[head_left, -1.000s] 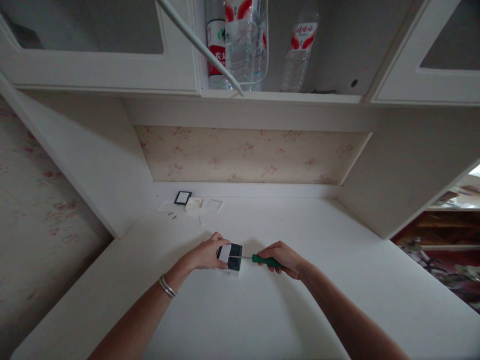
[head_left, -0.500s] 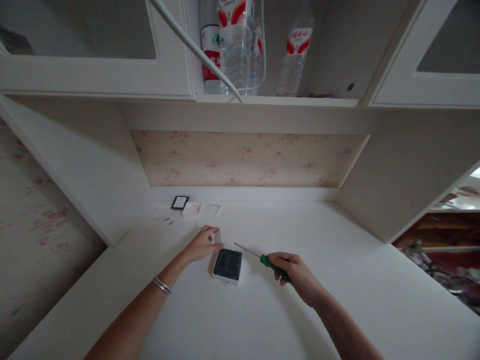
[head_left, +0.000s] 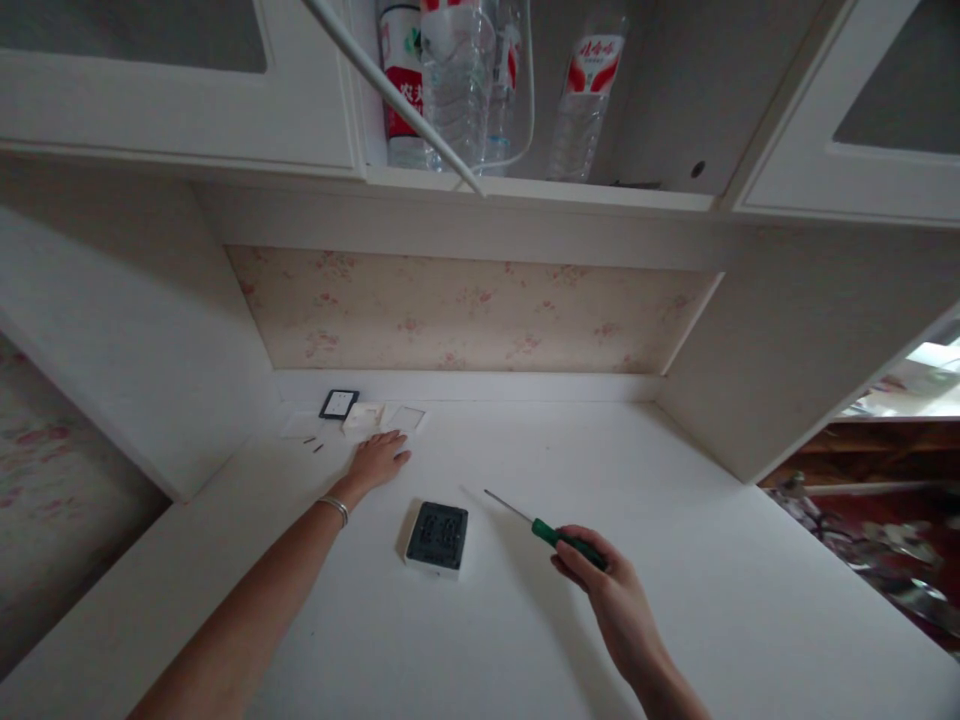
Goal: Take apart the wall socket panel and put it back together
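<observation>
- Head view, change: the left hand has left the dark switch module and reached back to the white parts by the wall. The screwdriver has drawn off, so the module lies alone mid-desk between the hands.
- Fingers: left stretched flat, palm down (anything beneath is hidden); right hand curled round the green handle.
- Materials: squarish matte plastic module, thin steel shaft, smooth white desk.

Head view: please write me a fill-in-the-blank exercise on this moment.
The left hand lies open on the desk; the ____ hand holds the screwdriver.
The screwdriver's handle is ____.
The dark switch on the desk is touched by ____ hand.
Missing words: right; green; neither.
</observation>
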`<state>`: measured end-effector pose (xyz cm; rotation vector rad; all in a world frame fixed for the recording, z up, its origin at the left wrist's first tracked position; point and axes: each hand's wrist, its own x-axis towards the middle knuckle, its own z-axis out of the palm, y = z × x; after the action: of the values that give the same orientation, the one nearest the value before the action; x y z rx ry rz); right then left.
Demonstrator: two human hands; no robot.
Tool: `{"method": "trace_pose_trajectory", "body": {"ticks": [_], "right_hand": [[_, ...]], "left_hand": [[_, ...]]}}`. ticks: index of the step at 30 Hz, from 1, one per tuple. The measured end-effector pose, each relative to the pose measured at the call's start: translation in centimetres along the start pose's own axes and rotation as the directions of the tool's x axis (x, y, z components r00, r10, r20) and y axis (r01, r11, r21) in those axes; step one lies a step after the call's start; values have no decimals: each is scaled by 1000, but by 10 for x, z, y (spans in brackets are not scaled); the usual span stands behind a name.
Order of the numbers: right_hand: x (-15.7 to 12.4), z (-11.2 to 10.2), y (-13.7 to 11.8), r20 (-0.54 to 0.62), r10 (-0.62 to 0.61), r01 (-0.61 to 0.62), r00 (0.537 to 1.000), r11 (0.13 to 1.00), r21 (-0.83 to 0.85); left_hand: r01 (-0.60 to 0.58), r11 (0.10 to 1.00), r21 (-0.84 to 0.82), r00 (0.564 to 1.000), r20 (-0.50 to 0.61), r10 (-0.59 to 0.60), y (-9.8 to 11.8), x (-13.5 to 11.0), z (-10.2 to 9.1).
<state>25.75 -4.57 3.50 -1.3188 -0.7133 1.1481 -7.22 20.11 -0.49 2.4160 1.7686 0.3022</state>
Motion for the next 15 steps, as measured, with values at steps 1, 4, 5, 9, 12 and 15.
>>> {"method": "trace_pose_trajectory", "body": {"ticks": [1, 4, 5, 9, 12, 15], "right_hand": [[0, -1, 1, 5, 1, -1, 1000, 1000, 4], [0, -3, 9, 16, 12, -12, 1000, 1000, 19], [-1, -2, 12, 17, 18, -18, 1000, 1000, 21], [-8, 3, 17, 4, 27, -27, 1000, 998, 63], [-14, 9, 10, -45, -38, 43, 998, 991, 125], [-15, 15, -3, -115, -146, 157, 983, 983, 99]], "left_hand": [[3, 1000, 13, 1000, 4, -4, -1, 1, 1], [22, 999, 41, 1000, 16, -22, 0, 7, 1], [31, 998, 48, 999, 20, -32, 2, 10, 1], [64, 997, 53, 998, 23, -65, 12, 18, 0], [72, 997, 27, 997, 3, -72, 20, 18, -3], [69, 997, -24, 997, -35, -70, 27, 9, -7]]}}
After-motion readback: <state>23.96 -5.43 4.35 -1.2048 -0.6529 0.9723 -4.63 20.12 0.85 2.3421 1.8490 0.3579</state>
